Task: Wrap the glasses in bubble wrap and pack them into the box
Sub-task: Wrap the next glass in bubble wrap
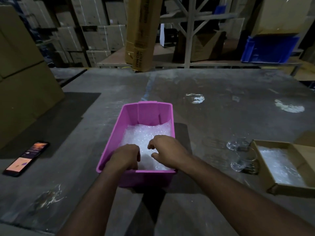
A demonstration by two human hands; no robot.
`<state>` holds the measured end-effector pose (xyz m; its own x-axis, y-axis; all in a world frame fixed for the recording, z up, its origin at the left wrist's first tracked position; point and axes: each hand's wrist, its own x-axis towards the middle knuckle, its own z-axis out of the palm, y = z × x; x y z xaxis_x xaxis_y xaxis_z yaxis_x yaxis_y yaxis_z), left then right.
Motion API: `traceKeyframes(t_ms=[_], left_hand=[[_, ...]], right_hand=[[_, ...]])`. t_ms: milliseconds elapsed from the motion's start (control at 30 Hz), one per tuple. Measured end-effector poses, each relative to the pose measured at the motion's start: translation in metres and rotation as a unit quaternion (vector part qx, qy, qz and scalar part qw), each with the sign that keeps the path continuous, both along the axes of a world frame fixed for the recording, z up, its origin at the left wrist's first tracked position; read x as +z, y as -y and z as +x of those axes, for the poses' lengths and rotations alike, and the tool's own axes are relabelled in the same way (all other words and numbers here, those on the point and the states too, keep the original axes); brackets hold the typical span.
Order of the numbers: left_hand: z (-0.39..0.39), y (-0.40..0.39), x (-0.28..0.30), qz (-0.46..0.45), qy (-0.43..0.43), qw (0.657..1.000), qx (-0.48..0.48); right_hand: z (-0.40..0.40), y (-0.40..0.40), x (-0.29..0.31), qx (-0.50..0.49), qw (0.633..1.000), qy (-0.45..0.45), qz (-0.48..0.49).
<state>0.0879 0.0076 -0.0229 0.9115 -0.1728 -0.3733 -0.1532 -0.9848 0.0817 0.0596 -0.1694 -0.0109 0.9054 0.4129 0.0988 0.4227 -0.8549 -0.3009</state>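
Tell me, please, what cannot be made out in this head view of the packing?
- Pink box contents: bubble wrap covers them; whether glasses lie inside cannot be told.
- Left hand fingertips: curled down into the wrap, hidden.
- Glasses beside the cardboard tray: transparent, dim, outlines blurred.
- Phone screen: too small to read.

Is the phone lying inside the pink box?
No, the phone lies on the table to the left of the pink box, which holds only bubble wrap and both hands.
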Motion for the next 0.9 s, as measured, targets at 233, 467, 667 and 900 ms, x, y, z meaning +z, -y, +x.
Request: traceKeyframes(t_ms=[233,467,667,900], left_hand=[[0.002,-0.003,0.003,-0.036,0.004,0.999,-0.028],[-0.005,-0.014,0.046,-0.22,0.111,0.969,-0.004],[-0.012,-0.021,0.076,-0.364,0.197,0.91,0.023],[-0.014,-0.025,0.083,-0.499,0.189,0.845,0.033]], right_hand=[[-0.001,-0.006,-0.001,0.006,0.992,-0.008,-0.122],[-0.001,-0.004,0.007,-0.014,0.998,0.018,-0.058],[-0.006,0.003,0.019,-0.101,0.991,0.067,0.066],[-0.017,0.034,0.054,-0.113,0.889,-0.071,0.439]])
